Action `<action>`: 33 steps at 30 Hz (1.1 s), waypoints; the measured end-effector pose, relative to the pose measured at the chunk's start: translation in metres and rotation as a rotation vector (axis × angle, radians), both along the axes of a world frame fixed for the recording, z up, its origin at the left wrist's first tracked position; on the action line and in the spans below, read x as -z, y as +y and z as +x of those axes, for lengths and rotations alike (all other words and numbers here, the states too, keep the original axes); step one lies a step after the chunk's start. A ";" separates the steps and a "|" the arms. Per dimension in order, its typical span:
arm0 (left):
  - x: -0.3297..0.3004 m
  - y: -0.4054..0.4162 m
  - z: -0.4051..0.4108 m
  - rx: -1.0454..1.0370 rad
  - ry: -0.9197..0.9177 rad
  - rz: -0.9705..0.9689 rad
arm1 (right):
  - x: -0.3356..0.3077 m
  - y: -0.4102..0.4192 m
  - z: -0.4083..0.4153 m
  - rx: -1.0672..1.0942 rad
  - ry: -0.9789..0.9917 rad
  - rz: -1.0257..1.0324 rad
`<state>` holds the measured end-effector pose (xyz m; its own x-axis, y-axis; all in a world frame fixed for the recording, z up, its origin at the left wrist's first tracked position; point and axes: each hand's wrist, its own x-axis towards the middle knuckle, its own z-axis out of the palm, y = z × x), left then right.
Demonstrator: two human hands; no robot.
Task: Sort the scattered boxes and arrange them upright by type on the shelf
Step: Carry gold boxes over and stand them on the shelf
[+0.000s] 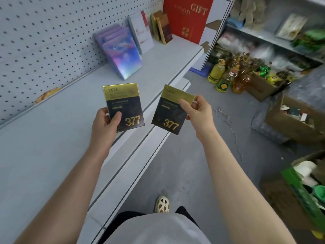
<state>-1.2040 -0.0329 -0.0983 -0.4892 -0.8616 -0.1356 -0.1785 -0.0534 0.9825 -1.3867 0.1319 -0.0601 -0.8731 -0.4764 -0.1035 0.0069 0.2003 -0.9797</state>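
Head view: person is standing at the grey shelf (44, 138), holding two matching black-and-gold "377" boxes over its front edge. Left hand (105, 122) is gripping the left 377 box (124, 106) at its lower left corner, thumb on the face, fingers behind. Right hand (197, 110) is pinching the right 377 box (171, 110) by its upper right edge, box tilting.

Both are looking thin, flat, light, stiff card; glossy print, so probably a bit slippery. Edge or corner pinch is likely enough; flat faces may dent if squeezed.

Farther along the shelf, sorted groups are already leaning upright against the pegboard (44, 36): holographic purple boxes (123, 55), white boxes (143, 34), brown-gold boxes (162, 27), then a red "GIFT" box (187, 18). Shelf is smooth, bare on the near side, with an orange scuff (46, 95) at the back.

Room is cluttered: oil bottles (226, 74) on the concrete floor, open cartons (295, 118) right, another rack far right.
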 end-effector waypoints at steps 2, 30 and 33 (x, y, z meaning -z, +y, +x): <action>0.001 -0.001 -0.041 -0.012 0.014 0.006 | 0.000 0.001 -0.042 -0.007 0.004 0.007; 0.024 -0.180 -0.433 -0.145 -0.048 0.038 | 0.021 -0.258 -0.503 -0.261 0.190 0.127; 0.030 -0.188 -0.458 -0.221 -0.034 0.072 | 0.023 -0.302 -0.550 -0.431 0.266 0.166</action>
<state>-1.6622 -0.2209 -0.1286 -0.2842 -0.9345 -0.2142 -0.1876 -0.1649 0.9683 -1.9362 -0.1706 -0.0835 -0.6084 -0.7936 -0.0093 -0.3548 0.2824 -0.8913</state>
